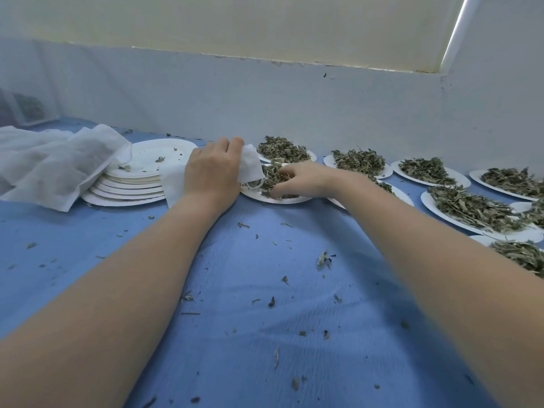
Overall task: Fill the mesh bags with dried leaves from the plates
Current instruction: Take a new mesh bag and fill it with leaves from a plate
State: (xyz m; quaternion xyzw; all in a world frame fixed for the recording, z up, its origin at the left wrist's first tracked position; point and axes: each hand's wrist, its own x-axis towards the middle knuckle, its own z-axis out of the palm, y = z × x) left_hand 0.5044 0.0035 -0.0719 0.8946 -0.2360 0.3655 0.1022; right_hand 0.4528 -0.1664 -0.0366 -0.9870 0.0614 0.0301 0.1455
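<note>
My left hand (213,169) grips the mouth of a white mesh bag (250,164) and holds it over the left edge of a white paper plate (282,199). The bag's body hangs down behind my left wrist. A pile of dried green leaves (272,178) lies on that plate. My right hand (297,179) rests in this pile with its fingers curled round some of the leaves, right beside the bag's mouth.
A stack of used paper plates (132,187) sits to the left, with loose white mesh bags (50,163) draped over it. Several more plates of dried leaves (471,206) run along the wall to the right. Leaf crumbs dot the blue cloth (265,304).
</note>
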